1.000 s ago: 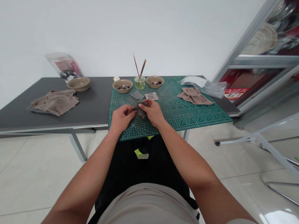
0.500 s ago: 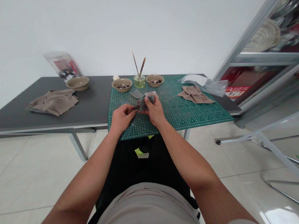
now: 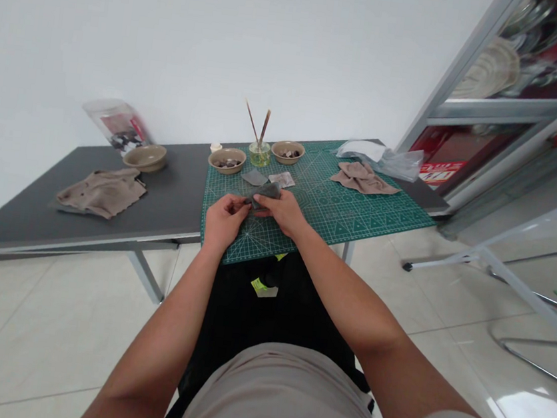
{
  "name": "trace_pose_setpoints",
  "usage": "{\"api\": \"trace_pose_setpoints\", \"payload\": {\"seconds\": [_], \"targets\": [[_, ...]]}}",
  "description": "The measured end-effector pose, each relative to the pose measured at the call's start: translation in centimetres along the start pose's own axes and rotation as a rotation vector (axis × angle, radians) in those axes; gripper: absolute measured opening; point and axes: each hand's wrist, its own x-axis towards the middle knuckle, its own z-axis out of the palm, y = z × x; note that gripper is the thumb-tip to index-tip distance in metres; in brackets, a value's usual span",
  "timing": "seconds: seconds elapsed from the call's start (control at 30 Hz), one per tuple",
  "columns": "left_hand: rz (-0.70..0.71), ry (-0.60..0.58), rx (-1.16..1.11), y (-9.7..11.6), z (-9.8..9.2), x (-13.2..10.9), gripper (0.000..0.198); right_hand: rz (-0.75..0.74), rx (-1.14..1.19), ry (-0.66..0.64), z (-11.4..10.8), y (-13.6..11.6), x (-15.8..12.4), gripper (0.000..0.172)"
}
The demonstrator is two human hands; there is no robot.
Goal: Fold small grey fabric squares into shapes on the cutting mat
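Observation:
My left hand (image 3: 224,218) and my right hand (image 3: 283,211) meet over the near part of a green cutting mat (image 3: 358,211). Both pinch a small dark grey piece (image 3: 266,191) held between them just above the mat. Their fingers are curled and pressed on it. Behind the hands lie a grey square (image 3: 254,177) and a pale square (image 3: 282,178) flat on the mat. Two tan bowls (image 3: 227,159) (image 3: 288,152) with dark bits stand further back, with a glass jar of brushes (image 3: 259,152) between them.
A beige cloth (image 3: 362,177) and a plastic bag (image 3: 383,157) lie at the mat's right end. On the grey table (image 3: 168,203) to the left are another beige cloth (image 3: 100,190), a tan bowl (image 3: 146,156) and a clear packet (image 3: 114,123). A metal shelf (image 3: 517,95) stands at right.
The grey piece was lifted and turned between my hands half a second ago. It now sits lower and flatter, and my left hand has shifted slightly up and left.

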Motion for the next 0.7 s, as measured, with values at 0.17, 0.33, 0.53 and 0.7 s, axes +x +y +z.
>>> {"api": "trace_pose_setpoints", "payload": {"seconds": [0.17,0.33,0.53,0.7], "targets": [[-0.012,-0.02,0.002,-0.43,-0.02,0.0,0.014,0.019,-0.037,0.002,-0.02,-0.03,0.11,0.03],[-0.012,-0.021,0.018,-0.35,-0.08,-0.02,0.012,0.047,-0.04,-0.028,0.0,-0.33,0.19,0.029],[-0.014,-0.032,0.025,0.07,-0.06,0.01,0.01,0.066,-0.018,-0.116,-0.13,-0.35,0.23,0.026],[0.002,-0.066,0.046,-0.05,0.12,-0.14,0.009,0.03,-0.046,-0.046,0.08,0.06,0.17,0.026]]}}
